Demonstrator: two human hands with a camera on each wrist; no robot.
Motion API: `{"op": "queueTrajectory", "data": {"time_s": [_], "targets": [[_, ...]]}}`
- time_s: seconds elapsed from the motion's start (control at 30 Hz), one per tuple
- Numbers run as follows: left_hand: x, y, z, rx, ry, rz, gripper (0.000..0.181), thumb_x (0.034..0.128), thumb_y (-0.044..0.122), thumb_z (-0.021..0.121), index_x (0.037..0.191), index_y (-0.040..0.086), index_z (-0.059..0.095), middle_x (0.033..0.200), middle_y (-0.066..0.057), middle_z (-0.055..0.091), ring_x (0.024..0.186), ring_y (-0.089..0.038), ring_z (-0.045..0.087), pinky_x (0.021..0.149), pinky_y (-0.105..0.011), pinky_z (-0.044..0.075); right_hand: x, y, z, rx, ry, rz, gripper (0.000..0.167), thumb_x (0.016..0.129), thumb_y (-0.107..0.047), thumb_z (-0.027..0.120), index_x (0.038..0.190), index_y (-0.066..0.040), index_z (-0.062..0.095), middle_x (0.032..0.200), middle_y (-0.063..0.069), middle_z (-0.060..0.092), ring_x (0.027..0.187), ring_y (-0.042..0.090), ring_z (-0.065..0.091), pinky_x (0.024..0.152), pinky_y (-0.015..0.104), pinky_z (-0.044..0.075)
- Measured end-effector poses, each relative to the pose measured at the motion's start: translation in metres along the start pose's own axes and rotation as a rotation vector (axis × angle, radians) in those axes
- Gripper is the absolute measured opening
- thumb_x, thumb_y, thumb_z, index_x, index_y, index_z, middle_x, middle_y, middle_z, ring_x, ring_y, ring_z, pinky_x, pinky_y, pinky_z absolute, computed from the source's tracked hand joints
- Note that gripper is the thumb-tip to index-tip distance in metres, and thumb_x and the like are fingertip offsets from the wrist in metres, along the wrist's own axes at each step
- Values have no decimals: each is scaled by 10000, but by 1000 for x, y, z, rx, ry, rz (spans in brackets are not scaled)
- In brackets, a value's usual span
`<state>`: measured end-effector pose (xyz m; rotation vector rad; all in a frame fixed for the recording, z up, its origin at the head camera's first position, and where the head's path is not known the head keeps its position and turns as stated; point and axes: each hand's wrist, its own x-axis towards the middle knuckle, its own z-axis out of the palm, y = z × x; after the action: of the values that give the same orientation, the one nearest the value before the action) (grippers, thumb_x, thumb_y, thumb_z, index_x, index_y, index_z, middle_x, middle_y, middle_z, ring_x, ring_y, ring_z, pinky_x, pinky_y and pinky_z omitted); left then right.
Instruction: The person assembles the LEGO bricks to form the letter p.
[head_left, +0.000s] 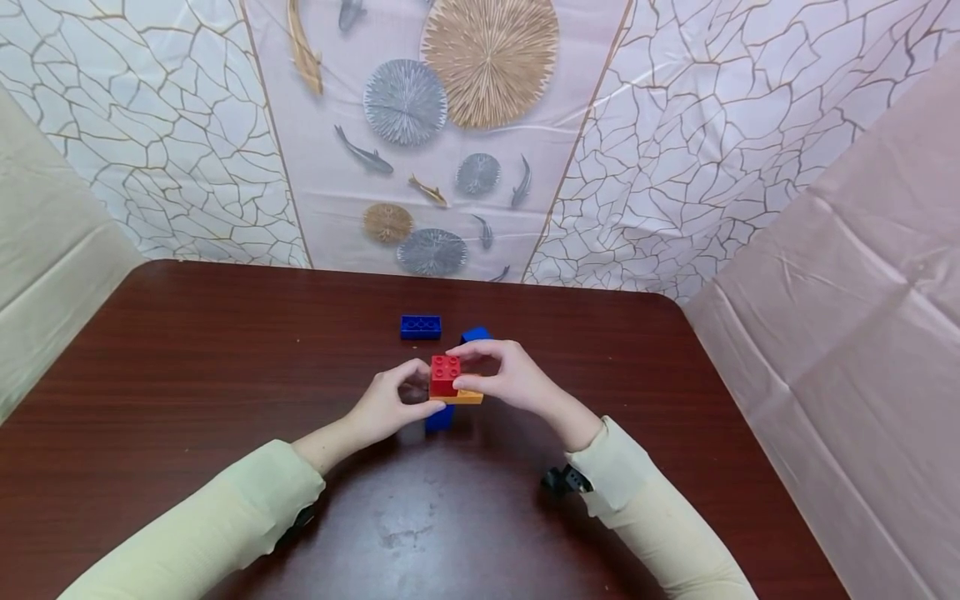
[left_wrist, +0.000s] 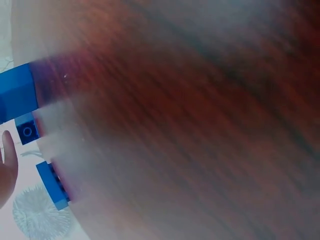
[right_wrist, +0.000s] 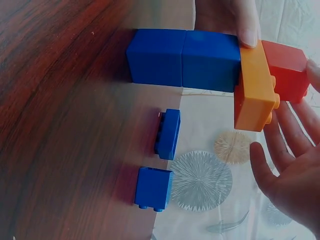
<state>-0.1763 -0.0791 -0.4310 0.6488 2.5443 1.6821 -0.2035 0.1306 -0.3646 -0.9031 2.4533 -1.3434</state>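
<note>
Two blue blocks point(right_wrist: 210, 60) are stacked on the table, with an orange block point(right_wrist: 256, 90) across their top and a red block point(head_left: 443, 375) on one end of the orange one. My left hand point(head_left: 386, 407) holds the orange block's left end, its thumb on the near side. My right hand point(head_left: 513, 382) pinches the red block between thumb and fingers; in the right wrist view the other fingers of the right hand point(right_wrist: 295, 160) are spread. The left wrist view shows only a little of the left hand point(left_wrist: 7, 170) at its edge.
Behind the stack, a blue block point(head_left: 421, 327) with studs lies on the table point(head_left: 187, 375). Another blue block point(head_left: 476, 334) stands just beyond my right hand, partly hidden in the head view. A patterned cloth hangs behind the table's far edge.
</note>
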Motion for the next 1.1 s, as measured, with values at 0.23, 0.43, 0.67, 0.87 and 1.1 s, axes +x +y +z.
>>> {"op": "queueTrajectory", "data": {"time_s": [0.23, 0.43, 0.67, 0.87, 1.1], "targets": [[-3, 6, -2, 7, 28, 4, 412, 778, 204, 765, 1128, 110, 569, 1103, -62, 658, 1010, -217, 628, 928, -424, 509, 0, 1, 1, 3, 1, -11, 359, 801, -141, 736, 1142, -66, 654, 1073, 99, 684, 995, 228, 588, 892, 504, 490], [-3, 6, -2, -56, 57, 27, 332, 770, 150, 767, 1049, 85, 600, 1027, -89, 681, 939, -208, 647, 881, -382, 534, 2, 2, -3, 12, -10, -1, 368, 817, -134, 718, 1164, -45, 636, 1016, 112, 675, 925, 193, 602, 846, 422, 532], [-1, 5, -2, -84, 61, 28, 319, 769, 128, 766, 1032, 79, 594, 1000, -100, 690, 896, -186, 653, 834, -283, 547, 10, 17, -20, 42, 132, 109, 289, 894, -151, 624, 1139, 2, 627, 1102, 200, 647, 894, 198, 624, 792, 263, 542], [-1, 5, -1, -116, 58, 0, 321, 777, 116, 756, 1038, 61, 578, 1023, -125, 682, 892, -201, 660, 816, -279, 554, 25, 45, -31, -14, 209, 196, 318, 860, -126, 666, 1158, -28, 614, 1159, 182, 636, 1027, 284, 597, 905, 393, 499], [-1, 5, 2, -139, 53, -8, 330, 786, 121, 748, 1052, 44, 570, 1050, -155, 668, 910, -237, 661, 837, -355, 551, 39, 68, -31, -82, 158, 304, 473, 831, -85, 686, 1275, -31, 532, 1284, 175, 561, 1149, 311, 513, 985, 440, 450]]}}
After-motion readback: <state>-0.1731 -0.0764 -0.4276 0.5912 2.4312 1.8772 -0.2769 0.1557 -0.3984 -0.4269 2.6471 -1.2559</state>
